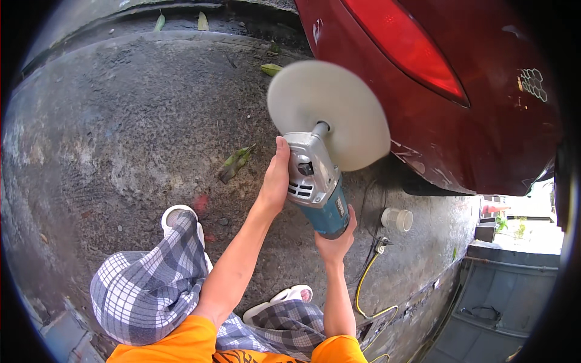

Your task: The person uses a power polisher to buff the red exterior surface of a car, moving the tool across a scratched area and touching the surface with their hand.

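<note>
A teal and silver power polisher point(315, 172) is held in front of me with both hands. My left hand point(277, 181) closes on the side of its metal gear housing, thumb pointing up. Lower down, my right hand point(337, 239) wraps around the rear of the teal body. A large round whitish polishing pad point(327, 109) sits on the spindle, its surface smeared as if turning. Its right edge overlaps the dark red car's bumper point(478, 139) in view; whether they touch I cannot tell. Scuffs and bare patches mark the bumper below a red tail light point(411, 45).
Rough concrete point(151, 121) with scattered leaves point(236, 162) lies underfoot. A whitish round container point(397, 219) stands right of my right hand. Beside it, a yellow extension cord point(363, 284) runs to a plug connection point(380, 245). A grey metal gate point(502, 296) is at the lower right.
</note>
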The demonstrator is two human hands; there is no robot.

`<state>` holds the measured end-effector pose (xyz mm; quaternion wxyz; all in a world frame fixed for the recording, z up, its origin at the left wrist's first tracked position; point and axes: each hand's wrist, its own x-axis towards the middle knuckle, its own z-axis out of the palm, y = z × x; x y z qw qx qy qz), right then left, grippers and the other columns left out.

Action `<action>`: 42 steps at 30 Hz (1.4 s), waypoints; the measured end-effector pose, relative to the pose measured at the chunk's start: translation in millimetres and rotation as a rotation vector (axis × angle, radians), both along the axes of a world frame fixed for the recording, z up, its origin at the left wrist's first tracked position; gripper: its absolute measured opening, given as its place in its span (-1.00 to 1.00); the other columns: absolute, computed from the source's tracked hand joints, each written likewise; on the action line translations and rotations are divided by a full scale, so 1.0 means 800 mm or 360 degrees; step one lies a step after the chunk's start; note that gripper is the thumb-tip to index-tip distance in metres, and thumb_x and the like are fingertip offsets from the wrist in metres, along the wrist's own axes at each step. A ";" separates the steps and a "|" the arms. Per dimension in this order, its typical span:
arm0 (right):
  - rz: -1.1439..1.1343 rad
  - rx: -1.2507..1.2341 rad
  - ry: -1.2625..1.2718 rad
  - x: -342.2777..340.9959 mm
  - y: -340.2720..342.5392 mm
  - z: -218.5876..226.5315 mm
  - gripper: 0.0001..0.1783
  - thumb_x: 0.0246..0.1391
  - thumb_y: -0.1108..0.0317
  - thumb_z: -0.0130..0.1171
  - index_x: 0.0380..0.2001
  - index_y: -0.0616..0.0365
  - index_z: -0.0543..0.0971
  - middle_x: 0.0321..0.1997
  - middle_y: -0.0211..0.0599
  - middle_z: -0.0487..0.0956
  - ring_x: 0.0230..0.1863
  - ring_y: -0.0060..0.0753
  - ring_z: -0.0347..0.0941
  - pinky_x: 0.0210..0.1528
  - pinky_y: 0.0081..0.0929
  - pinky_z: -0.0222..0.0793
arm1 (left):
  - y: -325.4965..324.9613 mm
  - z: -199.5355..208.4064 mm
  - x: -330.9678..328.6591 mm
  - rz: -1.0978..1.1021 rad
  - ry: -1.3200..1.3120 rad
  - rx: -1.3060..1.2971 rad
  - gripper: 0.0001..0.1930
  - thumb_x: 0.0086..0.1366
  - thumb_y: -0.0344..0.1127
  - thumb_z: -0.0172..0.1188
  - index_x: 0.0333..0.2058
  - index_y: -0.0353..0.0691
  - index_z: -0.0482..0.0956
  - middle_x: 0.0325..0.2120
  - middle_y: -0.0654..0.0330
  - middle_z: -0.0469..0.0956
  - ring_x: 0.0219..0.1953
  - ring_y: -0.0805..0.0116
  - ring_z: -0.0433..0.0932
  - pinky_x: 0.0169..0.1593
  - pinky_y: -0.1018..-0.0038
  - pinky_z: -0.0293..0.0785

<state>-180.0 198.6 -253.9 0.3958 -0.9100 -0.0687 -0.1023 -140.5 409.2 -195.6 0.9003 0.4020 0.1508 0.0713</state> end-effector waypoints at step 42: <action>0.0122 -0.0058 -0.0230 0.025 -0.060 0.031 0.02 -0.42 0.43 0.45 0.25 0.03 0.27 -0.10 -0.05 0.62 -0.06 -0.04 0.59 0.02 -0.27 0.46 | -0.076 0.031 -0.021 0.0359 -0.0200 0.0064 -0.36 0.45 0.23 -0.18 -0.05 -0.35 0.48 -0.18 0.23 0.53 -0.12 0.46 0.44 0.01 0.47 0.33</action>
